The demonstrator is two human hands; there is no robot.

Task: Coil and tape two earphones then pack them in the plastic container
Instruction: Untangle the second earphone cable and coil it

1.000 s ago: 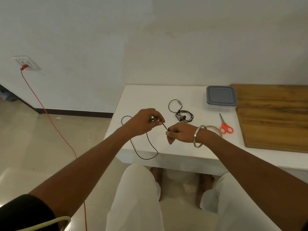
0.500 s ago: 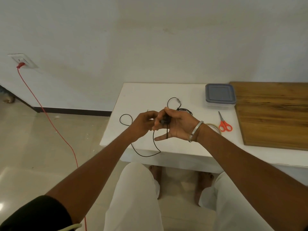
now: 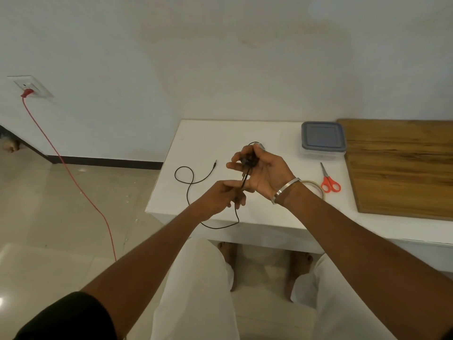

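We are working over the near-left part of the white rectangular table (image 3: 245, 133), bare top stretching behind. The grey-lidded plastic container (image 3: 322, 138) is sitting near the wooden board. Our right hand (image 3: 266, 173) is pinching the thin black earphone (image 3: 190, 182) buds; our left hand (image 3: 220, 196) is pinching its cable, trailing over the front edge. A second earphone is mostly hidden behind the right hand.

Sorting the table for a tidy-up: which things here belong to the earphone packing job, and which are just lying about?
Job: earphone held by right hand and left hand; tape roll; scissors; plastic container, lid on.

Lying about: wooden board; red cable in wall socket.
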